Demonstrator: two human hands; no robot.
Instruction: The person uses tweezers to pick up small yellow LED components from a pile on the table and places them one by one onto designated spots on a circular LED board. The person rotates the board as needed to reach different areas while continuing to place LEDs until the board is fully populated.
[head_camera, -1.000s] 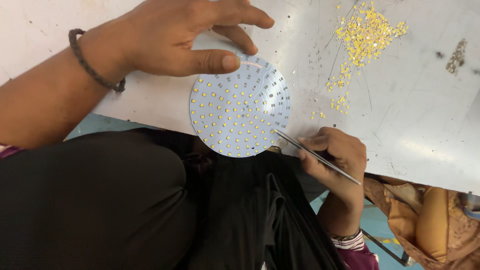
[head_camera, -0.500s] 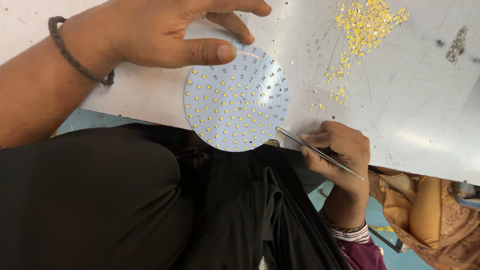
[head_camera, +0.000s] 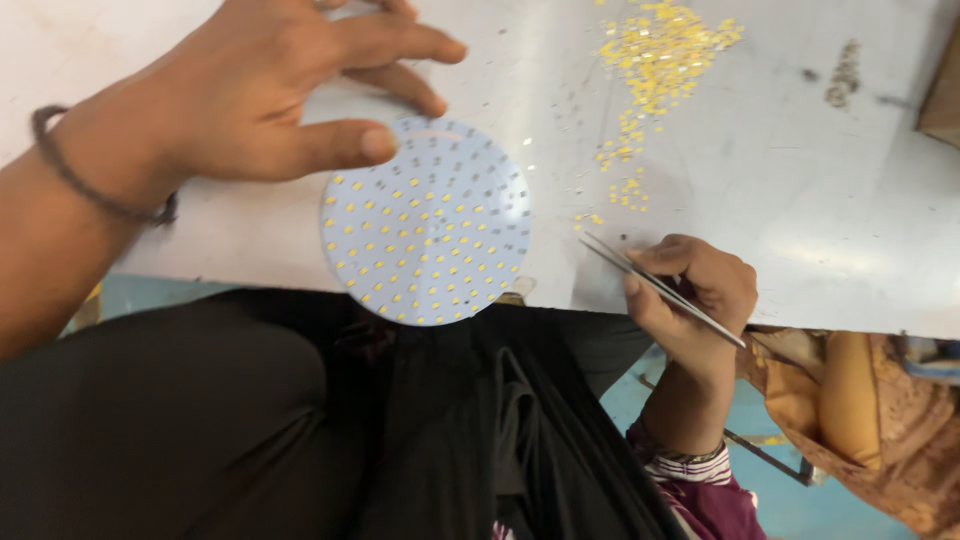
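the right hand (head_camera: 690, 300) is pinched around a pair of thin silver metal tweezers (head_camera: 660, 290), thumb and fingers closed on the shaft, the points aimed up and to the left and hovering just above the white scuffed counter (head_camera: 800, 180) near its front edge. a few loose small yellow chips (head_camera: 625, 190) lie just beyond the tips, and a larger heap of the same yellow chips (head_camera: 660, 45) sits farther back. the left hand (head_camera: 290, 95) is spread and holding nothing — its thumb tip rests at the upper left rim of a round white circuit disc dotted with rows of yellow chips (head_camera: 425, 222), fingers arched above the far rim. the disc lies flat, its near edge overhanging the counter above a lap in black cloth (head_camera: 300, 430). a dark cord bracelet (head_camera: 95, 185) circles the left wrist.
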